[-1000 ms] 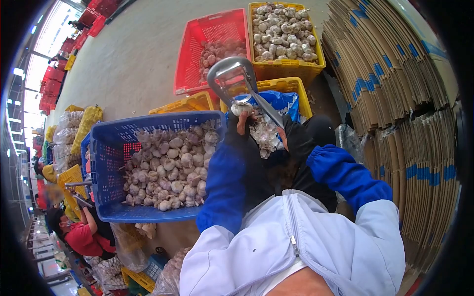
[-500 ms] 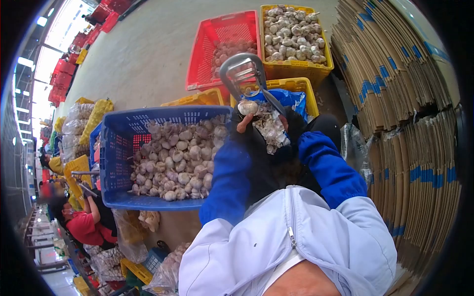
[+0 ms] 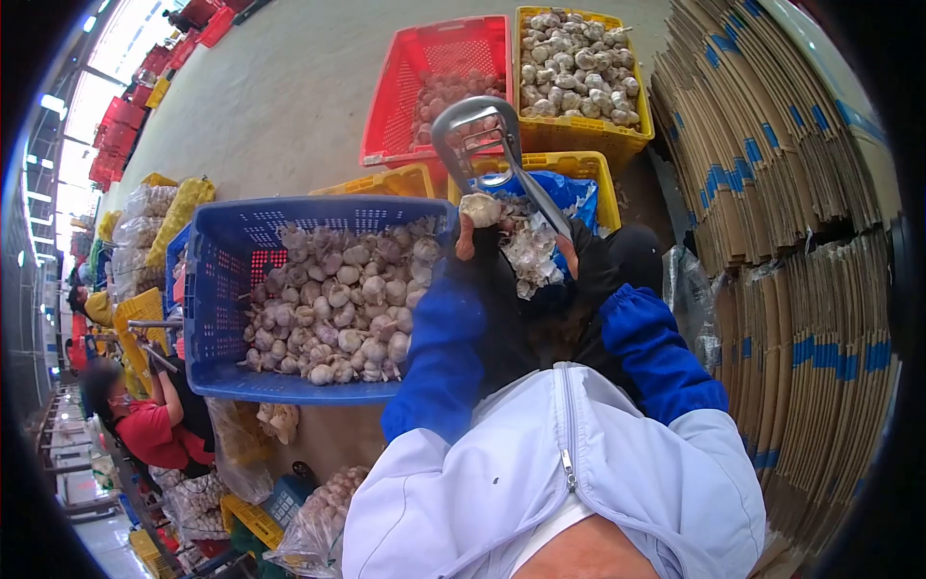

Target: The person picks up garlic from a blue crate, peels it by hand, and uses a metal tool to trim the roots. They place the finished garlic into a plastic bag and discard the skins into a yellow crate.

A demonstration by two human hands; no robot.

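My left hand (image 3: 466, 238) is closed around a garlic bulb (image 3: 479, 209), fingers partly hidden in dark cloth. The bulb sits at the lower end of a grey metal lever cutter (image 3: 470, 121), just below its frame. My right hand (image 3: 567, 255) is closed at the end of the cutter's long handle (image 3: 545, 202); dark cloth hides part of the grip. Between my hands lies a pile of papery garlic skins and trimmings (image 3: 531, 253), on blue plastic sheeting (image 3: 577, 193) in a yellow crate (image 3: 606, 177).
At my left stands a blue crate (image 3: 217, 338) of garlic bulbs. Ahead are a red crate (image 3: 391, 106) and a yellow crate (image 3: 617, 143), both holding garlic. Flattened cardboard boxes (image 3: 801, 328) are stacked at right. A person in red (image 3: 154, 429) sits at far left.
My right hand has moved slightly right and down, and the cutter's handle has swung outward with it. The bulb in my left hand has shifted slightly and shows a paler side.
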